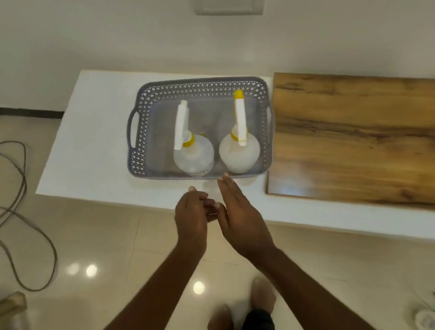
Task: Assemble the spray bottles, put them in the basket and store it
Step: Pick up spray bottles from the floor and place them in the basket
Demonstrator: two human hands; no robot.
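The right hand (234, 216) reaches forward with straight fingers, its fingertips (226, 178) touching or just short of the near rim of the basket (144, 128); it holds nothing. The left hand (192, 216) sits just beside it over the near edge of the counter (91, 135), fingers loosely bent and holding nothing, its fingertips meeting the right hand's thumb side.

The grey perforated basket stands on the white counter, and 2 spray bottles stand upright in it side by side: the left bottle (194, 156) and the right bottle (238, 151), each clear with a yellow collar and a white spray head pointing away. A wooden board (373, 140) lies just right of the basket. Below, on the tiled floor (120, 235), a cable (15, 195) loops at the left, and the person's feet show near the bottom.
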